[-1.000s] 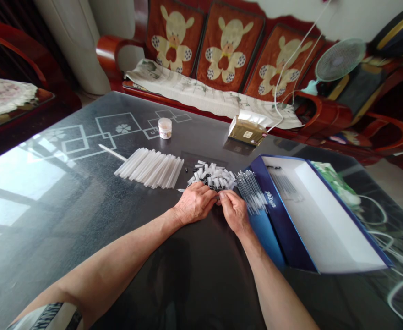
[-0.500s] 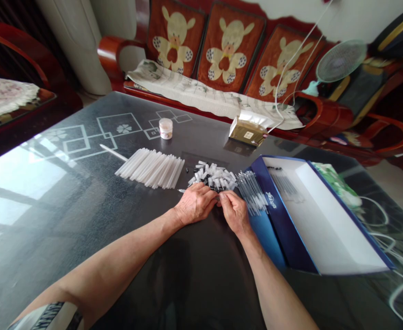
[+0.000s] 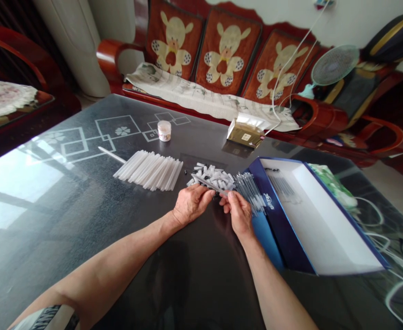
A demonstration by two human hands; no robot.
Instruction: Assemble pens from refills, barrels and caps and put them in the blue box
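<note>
A slim, pale pen [image 3: 206, 182] slants over the pile of small parts, its right end pinched between the thumb and fingers of my right hand [image 3: 238, 211]. Close by on the left, my left hand [image 3: 192, 205] has its fingers curled and its thumb against them beside the pile; anything inside them is hidden. Just beyond both hands lie small white and black pen pieces [image 3: 212, 173], heaped together. To the left rests a row of white pen barrels [image 3: 149, 170]. Thin pen refills [image 3: 248, 189] are bunched right of the heap, against the blue box.
The open blue box [image 3: 299, 229] with a white inside stands at right, some refills in it. A small round jar [image 3: 164, 131] and a tissue box [image 3: 245, 133] stand further back. Beyond the box lie a green-white packet [image 3: 335, 183] and white cables [image 3: 382, 243].
The pen has come up into view over the heap, held at its right end by my right hand. My hands have moved slightly apart. The view has shifted a little.
</note>
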